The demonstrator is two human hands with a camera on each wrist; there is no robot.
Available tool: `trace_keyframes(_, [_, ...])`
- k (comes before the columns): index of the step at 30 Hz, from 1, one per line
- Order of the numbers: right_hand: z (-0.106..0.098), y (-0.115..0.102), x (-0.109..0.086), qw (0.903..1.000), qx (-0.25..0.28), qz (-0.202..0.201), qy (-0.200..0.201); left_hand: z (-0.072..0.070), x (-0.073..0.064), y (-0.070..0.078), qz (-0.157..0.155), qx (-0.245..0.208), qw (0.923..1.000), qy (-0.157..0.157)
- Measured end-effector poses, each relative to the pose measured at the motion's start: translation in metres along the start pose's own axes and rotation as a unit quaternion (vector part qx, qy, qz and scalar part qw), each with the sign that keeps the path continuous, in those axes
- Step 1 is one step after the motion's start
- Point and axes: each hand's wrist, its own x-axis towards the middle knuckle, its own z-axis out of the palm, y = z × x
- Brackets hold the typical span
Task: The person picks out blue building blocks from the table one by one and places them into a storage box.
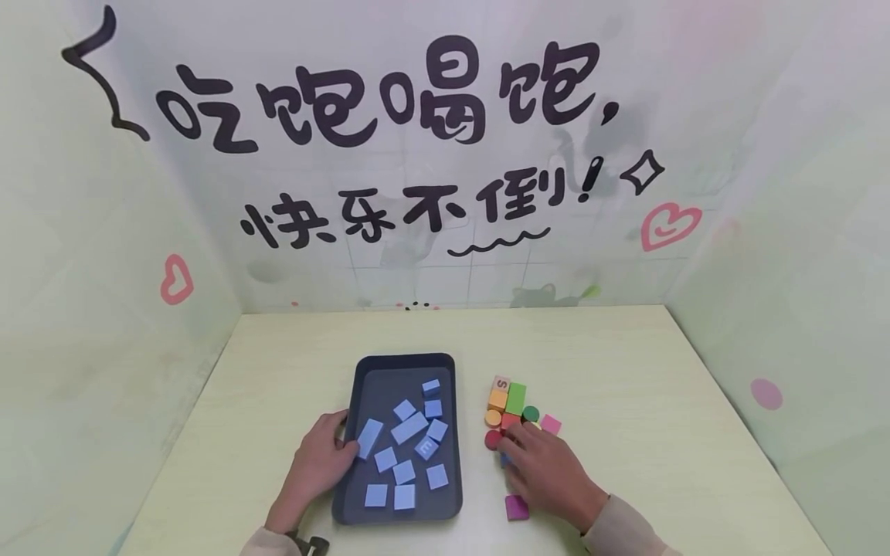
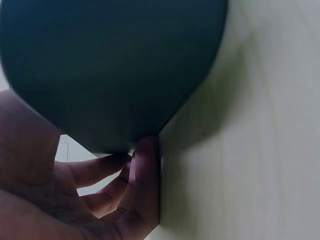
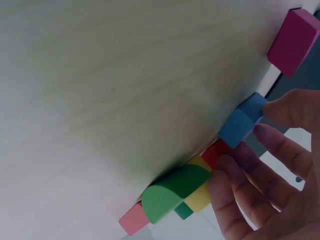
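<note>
A dark grey tray (image 1: 389, 386) holds several light blue blocks (image 1: 409, 427), mostly cubes and a few longer ones. My left hand (image 1: 321, 457) grips its left side, thumb at the rim and fingers low against the outer wall. Beside a cluster of coloured blocks, my right hand (image 1: 545, 475) pinches a blue block (image 3: 237, 129) between thumb and fingertips. Its other fingers are close to a red block (image 3: 216, 152). A green half-round block (image 3: 172, 192) and a pink block (image 3: 134, 219) lie past the fingers. The hand partly covers the cluster in the head view.
At the cluster's far end are a lettered wooden block (image 1: 501, 384), an orange block (image 1: 497, 399) and a light green block (image 1: 515, 398). A magenta block (image 1: 517, 507) lies apart, nearer the front. Printed walls (image 1: 431, 270) enclose the pale table (image 1: 626, 371) on three sides.
</note>
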Motion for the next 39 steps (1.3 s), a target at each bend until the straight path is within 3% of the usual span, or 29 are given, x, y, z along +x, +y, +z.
trace_keyframes(11, [0.002, 0.001, 0.003, 0.9993, -0.029, -0.012, -0.021, -0.001, 0.0, 0.001, 0.0, 0.001, 1.0, -0.001])
trace_keyframes(21, [0.0, 0.005, 0.007, 0.9999, 0.002, -0.007, -0.013, 0.001, 0.001, -0.001, -0.001, -0.003, 1.0, -0.003])
trace_keyframes(27, [-0.009, 0.006, 0.02, 0.9998, 0.017, 0.003, 0.013, -0.001, 0.0, 0.001, -0.003, -0.002, 1.0, -0.005])
trace_keyframes(34, [-0.018, 0.001, 0.045, 0.9941, 0.04, -0.053, 0.086, -0.001, 0.0, 0.002, -0.008, -0.002, 0.9999, -0.007])
trace_keyframes(36, [-0.021, -0.007, 0.052, 0.9938, 0.047, -0.065, 0.078, 0.0, 0.0, 0.002, -0.008, -0.003, 0.9999, -0.006])
trace_keyframes(39, [-0.025, -0.022, 0.061, 0.9957, 0.049, -0.072, 0.033, 0.0, -0.001, 0.001, -0.008, -0.004, 0.9999, -0.006])
